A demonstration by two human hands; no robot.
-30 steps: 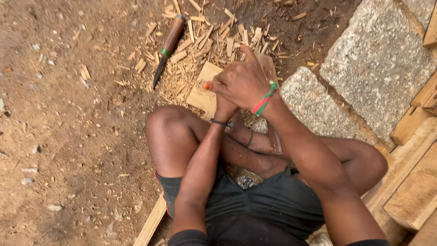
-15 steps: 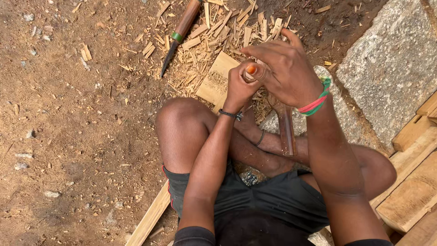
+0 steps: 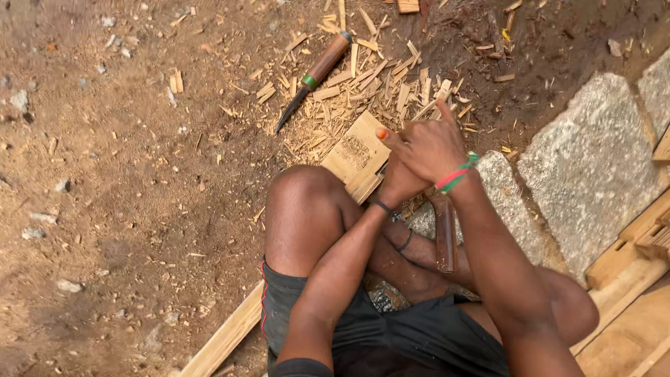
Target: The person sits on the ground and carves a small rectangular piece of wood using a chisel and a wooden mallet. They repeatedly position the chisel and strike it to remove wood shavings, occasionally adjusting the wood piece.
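A seated person's right hand [image 3: 429,146] closes over the left hand [image 3: 398,183], gripping an orange-tipped tool [image 3: 382,132] above a carved wooden block [image 3: 357,152]. Steady, upright pressure would suit; a chisel [image 3: 314,75] lies beyond the block.

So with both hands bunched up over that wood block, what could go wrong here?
The right hand covers the left hand, hiding the grip, so a slip above the wooden block might go unnoticed. The chisel lies loose among wood chips near the bare knee, a possible cut hazard.
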